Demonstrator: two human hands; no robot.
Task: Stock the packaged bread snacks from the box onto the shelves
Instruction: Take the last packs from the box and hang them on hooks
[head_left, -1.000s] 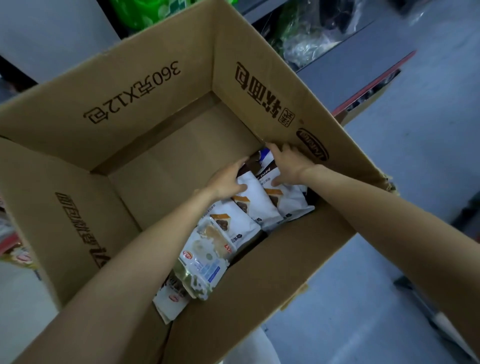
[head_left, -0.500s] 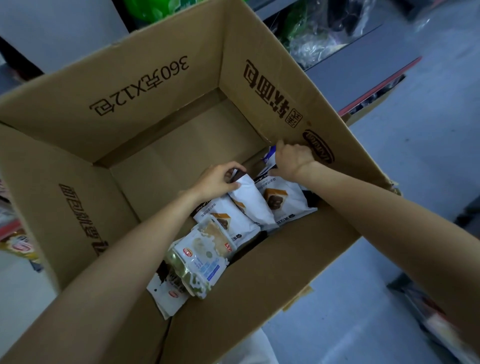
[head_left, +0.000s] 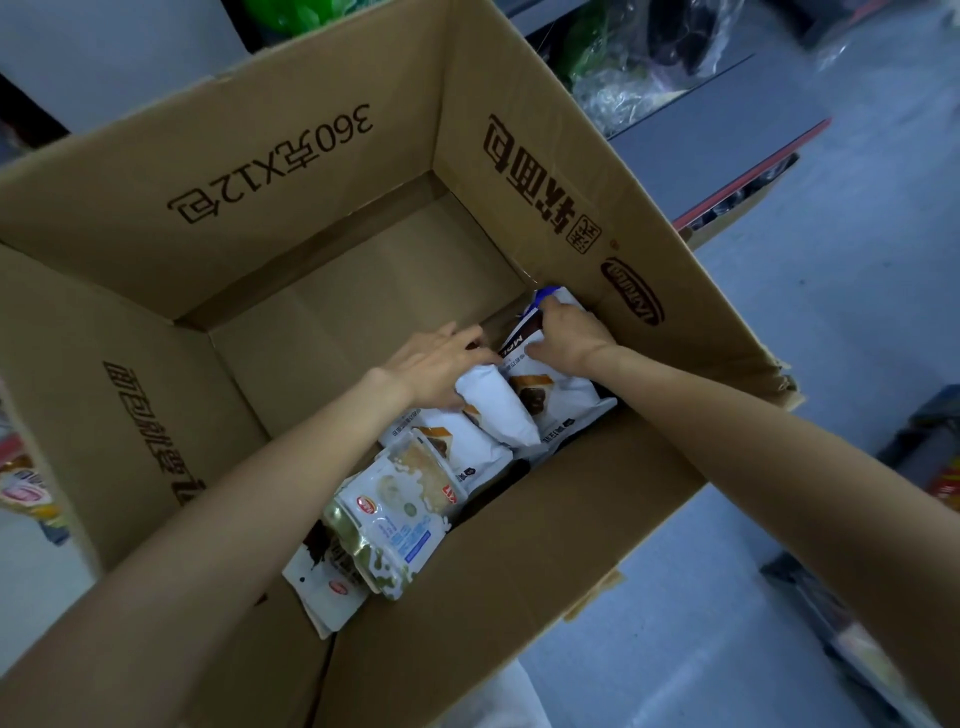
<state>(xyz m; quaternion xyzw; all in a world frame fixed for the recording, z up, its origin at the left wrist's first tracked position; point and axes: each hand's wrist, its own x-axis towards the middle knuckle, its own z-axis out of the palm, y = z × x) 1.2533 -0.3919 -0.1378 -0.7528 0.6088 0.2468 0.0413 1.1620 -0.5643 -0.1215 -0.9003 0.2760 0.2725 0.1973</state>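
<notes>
A large open cardboard box (head_left: 322, 156) fills the view, its far half bare. Several white bread snack packets lie along its near right wall. My left hand (head_left: 436, 369) is closed around the top of one white packet (head_left: 498, 410) that stands tilted. My right hand (head_left: 566, 338) grips the upper edge of the neighbouring white-and-brown packet (head_left: 545, 400) against the right wall. Nearer me lie another white packet (head_left: 452, 452) and a blue-and-green printed packet (head_left: 395, 525), with one more packet (head_left: 322, 592) half hidden under my left forearm.
A grey shelf with a red edge strip (head_left: 748, 171) runs at the upper right, holding clear plastic bags (head_left: 634, 78). Green packaging (head_left: 291, 15) shows above the box. Colourful packets (head_left: 26, 488) sit at the far left. Grey floor (head_left: 857, 286) lies to the right.
My left hand has closed over the tilted white packet and turned it on edge. My right hand has shifted up onto the top of the packet by the right wall.
</notes>
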